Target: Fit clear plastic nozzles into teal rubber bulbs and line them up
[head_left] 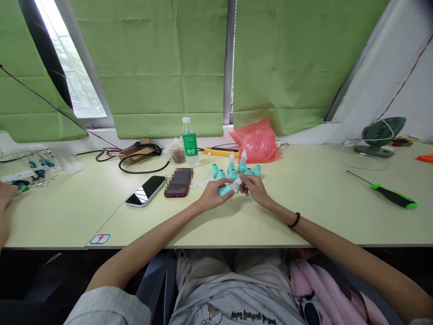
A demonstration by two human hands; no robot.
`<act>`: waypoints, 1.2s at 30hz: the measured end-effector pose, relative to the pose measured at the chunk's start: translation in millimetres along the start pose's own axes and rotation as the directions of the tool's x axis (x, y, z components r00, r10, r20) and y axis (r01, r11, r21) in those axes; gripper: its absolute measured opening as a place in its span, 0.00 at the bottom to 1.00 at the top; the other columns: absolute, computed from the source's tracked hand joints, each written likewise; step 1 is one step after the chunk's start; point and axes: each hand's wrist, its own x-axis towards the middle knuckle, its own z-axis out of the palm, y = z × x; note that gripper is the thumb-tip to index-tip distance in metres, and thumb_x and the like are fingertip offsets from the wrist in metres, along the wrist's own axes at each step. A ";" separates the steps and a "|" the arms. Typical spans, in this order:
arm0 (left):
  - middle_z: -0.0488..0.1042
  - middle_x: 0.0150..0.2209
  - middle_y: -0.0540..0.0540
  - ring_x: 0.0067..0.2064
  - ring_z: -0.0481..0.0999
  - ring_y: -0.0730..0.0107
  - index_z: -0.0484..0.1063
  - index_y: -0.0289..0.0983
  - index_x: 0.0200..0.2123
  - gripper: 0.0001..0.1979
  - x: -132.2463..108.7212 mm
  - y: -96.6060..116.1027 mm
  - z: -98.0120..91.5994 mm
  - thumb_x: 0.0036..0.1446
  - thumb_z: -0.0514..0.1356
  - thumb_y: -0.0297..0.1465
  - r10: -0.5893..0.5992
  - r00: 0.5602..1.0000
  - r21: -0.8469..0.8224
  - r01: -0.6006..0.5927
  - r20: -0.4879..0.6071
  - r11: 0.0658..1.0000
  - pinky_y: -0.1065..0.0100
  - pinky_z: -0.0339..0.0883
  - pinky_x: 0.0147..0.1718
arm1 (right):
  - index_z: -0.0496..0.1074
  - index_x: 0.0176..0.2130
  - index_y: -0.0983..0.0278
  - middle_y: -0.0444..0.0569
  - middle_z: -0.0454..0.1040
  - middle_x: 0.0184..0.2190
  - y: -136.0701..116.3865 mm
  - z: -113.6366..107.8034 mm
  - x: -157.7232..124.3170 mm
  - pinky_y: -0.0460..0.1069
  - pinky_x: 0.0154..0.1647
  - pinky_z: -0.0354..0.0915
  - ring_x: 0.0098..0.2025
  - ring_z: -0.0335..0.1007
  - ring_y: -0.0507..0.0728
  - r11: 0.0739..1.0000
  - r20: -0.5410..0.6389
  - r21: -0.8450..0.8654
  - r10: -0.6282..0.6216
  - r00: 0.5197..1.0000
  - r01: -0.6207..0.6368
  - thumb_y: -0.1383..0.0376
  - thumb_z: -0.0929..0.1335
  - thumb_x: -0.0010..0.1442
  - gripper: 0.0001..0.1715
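one teal bulb (pixel 226 189) clasped by left hand (pixel 211 195), right hand (pixel 256 188) pinching tip.

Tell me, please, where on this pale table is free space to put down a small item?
Bare table lies between the right hand and the green-handled screwdriver, and also left of the pale-cased phone. Crowded beyond that hand: the teal rubber bulbs, green-labelled plastic bottle, pink bubble-wrap bag.

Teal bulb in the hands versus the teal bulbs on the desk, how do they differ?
The held teal bulb lies sideways, gripped by the left hand with the right hand at its clear tip; the desk bulbs stand upright, untouched. Both are the same teal.
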 end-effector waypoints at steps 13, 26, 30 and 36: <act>0.71 0.25 0.47 0.28 0.69 0.73 0.67 0.31 0.41 0.20 10.5 -12.5 -3.6 0.44 0.57 0.36 -0.131 0.991 -0.518 0.114 0.003 0.848 0.72 0.62 0.30 | 0.60 0.19 0.65 0.37 0.47 0.08 -4.1 -8.2 10.0 0.44 0.13 0.43 0.11 0.42 0.46 0.985 0.016 0.125 0.118 0.993 -0.119 0.50 0.57 0.52 0.23; 0.68 0.22 0.49 0.24 0.65 0.77 0.67 0.31 0.31 0.14 11.3 -16.5 2.3 0.46 0.55 0.37 -0.269 0.962 -0.530 0.201 -0.053 0.824 0.74 0.59 0.26 | 0.69 0.39 0.61 0.50 0.68 0.32 17.4 -8.3 14.1 0.53 0.35 0.52 0.39 0.56 0.59 0.342 0.251 -0.848 -0.414 0.875 0.405 0.60 0.61 0.54 0.14; 0.69 0.28 0.48 0.31 0.66 0.74 0.68 0.32 0.32 0.14 11.7 -15.3 3.9 0.43 0.58 0.36 -0.253 0.963 -0.506 0.173 -0.092 0.845 0.73 0.59 0.31 | 0.69 0.38 0.62 0.51 0.69 0.35 19.6 -7.4 12.1 0.54 0.36 0.51 0.39 0.56 0.59 0.323 0.279 -0.829 -0.469 0.838 0.457 0.64 0.62 0.53 0.11; 0.69 0.33 0.47 0.34 0.65 0.73 0.69 0.34 0.33 0.14 11.9 -10.9 1.6 0.42 0.60 0.35 -0.230 0.970 -0.621 0.137 -0.072 0.772 0.73 0.59 0.32 | 0.66 0.35 0.64 0.48 0.67 0.27 5.0 0.0 -1.8 0.51 0.33 0.59 0.31 0.61 0.54 0.590 0.197 -0.557 -0.589 0.784 0.584 0.64 0.64 0.50 0.10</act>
